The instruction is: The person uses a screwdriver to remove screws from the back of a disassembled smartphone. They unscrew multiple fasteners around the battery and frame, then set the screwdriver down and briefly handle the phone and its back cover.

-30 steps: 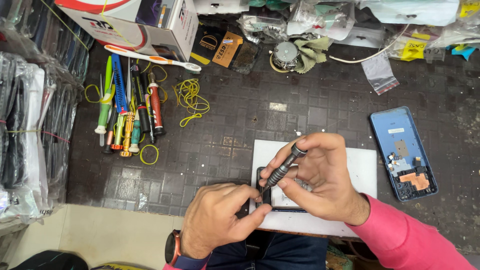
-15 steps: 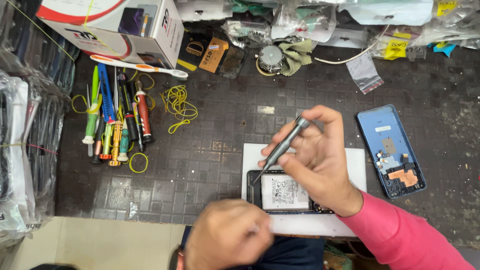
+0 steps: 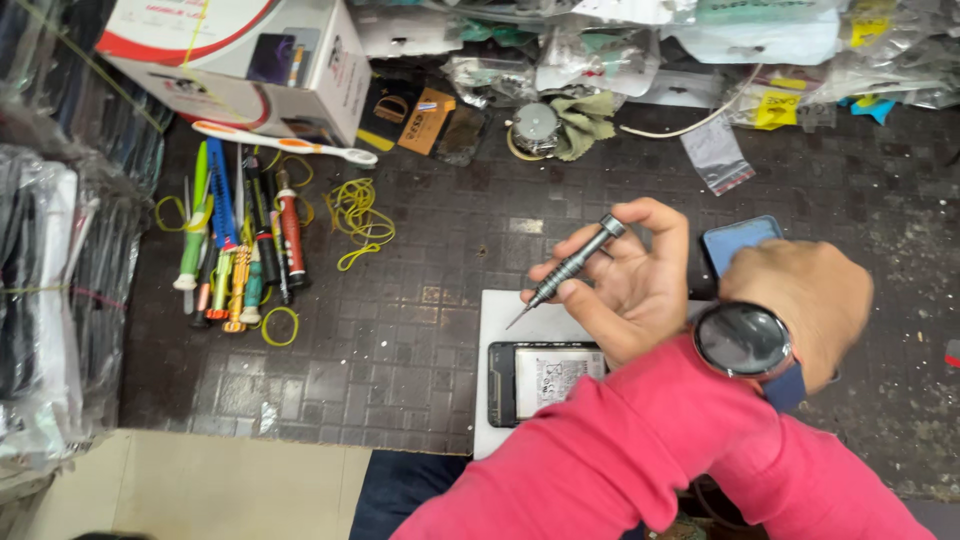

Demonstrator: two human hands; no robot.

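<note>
Right hand (image 3: 640,285): closed around a slim grey metal precision screwdriver (image 3: 567,268), shaft pinched between thumb and fingers, tip slanting down toward 7 o'clock, cap end toward 1 o'clock.
Screwdriver tip: held just above the white rectangular work pad (image 3: 505,315), not touching the phone.
Left hand (image 3: 805,300): crossed over the right forearm in a pink sleeve, back of hand toward the camera, round dark wristwatch (image 3: 742,340) on the wrist; fingers hidden (grip cannot be told), resting at or on the blue phone back cover (image 3: 738,240).
Opened black smartphone with battery exposed (image 3: 545,380): lying flat on the white pad, at 7 o'clock from the right hand, partly covered by the sleeve.
Row of coloured hand tools (image 3: 240,250): at 9 o'clock from the right hand, well apart, on the dark tiled bench mat (image 3: 420,330).
Yellow rubber bands (image 3: 358,215): just beside the tools, toward 10 o'clock.
White and orange toothbrush (image 3: 285,143): above the tools, in front of a white cardboard box (image 3: 235,60).
</note>
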